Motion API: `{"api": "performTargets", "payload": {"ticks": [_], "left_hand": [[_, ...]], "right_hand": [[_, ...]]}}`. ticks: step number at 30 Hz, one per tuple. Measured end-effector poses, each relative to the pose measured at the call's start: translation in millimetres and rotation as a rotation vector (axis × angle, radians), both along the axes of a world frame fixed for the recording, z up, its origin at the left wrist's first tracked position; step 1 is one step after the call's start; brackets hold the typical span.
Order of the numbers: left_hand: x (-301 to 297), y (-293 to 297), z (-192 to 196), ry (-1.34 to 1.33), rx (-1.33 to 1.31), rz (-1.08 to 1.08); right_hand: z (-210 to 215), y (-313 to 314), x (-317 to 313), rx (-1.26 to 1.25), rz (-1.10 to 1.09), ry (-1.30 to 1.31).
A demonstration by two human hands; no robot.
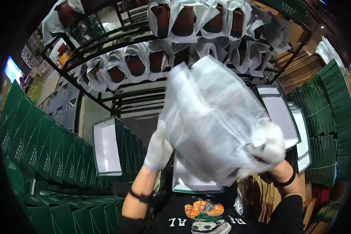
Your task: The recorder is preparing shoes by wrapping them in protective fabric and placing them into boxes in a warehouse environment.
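Note:
A large white translucent cloth bag [210, 113] is held up in front of me, tilted and partly smeared by motion. My left hand [159, 149], in a white knit glove, grips the bag's left side, its fingertips partly hidden behind the cloth. My right hand [268, 146], also gloved, is closed on the bag's lower right side. Something dark shows by the right fingers, too blurred to name. Whether the bag holds anything cannot be made out. Below the bag lies an open box [197, 185] with a white inside and green edge.
Ahead stands a black metal rack [140, 37] with rows of dark brown jars [183, 21] in white bags. Many green boxes [39, 148] line the left. An open box [107, 148] stands left, another open box [279, 113] right. Bundled green cardboard [323, 117] is stacked far right.

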State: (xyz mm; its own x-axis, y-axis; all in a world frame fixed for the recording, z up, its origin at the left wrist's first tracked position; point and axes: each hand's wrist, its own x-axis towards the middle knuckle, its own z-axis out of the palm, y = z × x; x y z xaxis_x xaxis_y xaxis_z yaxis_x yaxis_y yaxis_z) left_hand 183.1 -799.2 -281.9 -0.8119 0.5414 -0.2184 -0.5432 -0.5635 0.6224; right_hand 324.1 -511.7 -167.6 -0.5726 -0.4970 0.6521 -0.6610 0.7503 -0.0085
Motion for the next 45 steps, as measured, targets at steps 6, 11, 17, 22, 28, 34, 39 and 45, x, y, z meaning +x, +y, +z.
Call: {"api": "performTargets", "payload": {"ticks": [6, 11, 17, 22, 28, 34, 39, 45], "left_hand": [[-60, 14, 5, 0.741, -0.947, -0.126], [-37, 65, -34, 1.165, -1.811, -0.055], [-57, 60, -114, 0.693, -1.469, -0.128], [-56, 48, -101, 1.299, -1.355, -0.091], [-36, 67, 20, 1.722, -0.994, 0.04], [-17, 113, -58, 1.627, -1.092, -0.383], [-18, 100, -57, 1.673, -1.015, 0.009], [73, -32, -42, 0.788, -0.99, -0.23]], "right_hand": [[54, 32, -31, -0.1, -0.107, -0.334], [92, 17, -113, -0.029, 0.093, -0.851], [60, -45, -213, 0.117, 0.492, -1.325], [-92, -35, -187, 0.286, 0.281, -0.754], [-129, 85, -48, -0.159, -1.204, -0.097], [-159, 196, 109, 0.099, -1.282, -0.943], [-56, 147, 67, 0.062, -1.331, -0.449], [-163, 15, 138, -0.526, -0.879, -0.795]]}}
